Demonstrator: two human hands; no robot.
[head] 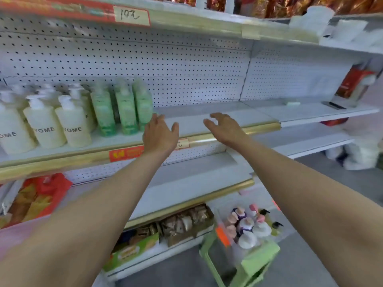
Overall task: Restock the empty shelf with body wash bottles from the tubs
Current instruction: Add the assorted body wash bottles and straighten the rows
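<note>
Store shelf [228,116], green bottles [124,108] — beside left hand [160,133]

Bottles [68,119] stand left on shelf [207,119], above tub [248,235].

Shelf [217,119]: white painted metal, matt, smooth. Back panel [186,65] behind shelf: same white metal w/ rows of small holes. Trim strip [259,127] on shelf's front edge: gold, glossy, reflective. Cream bottles [72,125] on shelf: smooth plastic, slight sheen. Green bottles [126,108] on shelf: plastic too, blurred. Tub [236,253] well below shelf: clear plastic. Stool [259,259] below shelf, under tub: matt green plastic. Tag [131,16] above shelf: paper.
</note>
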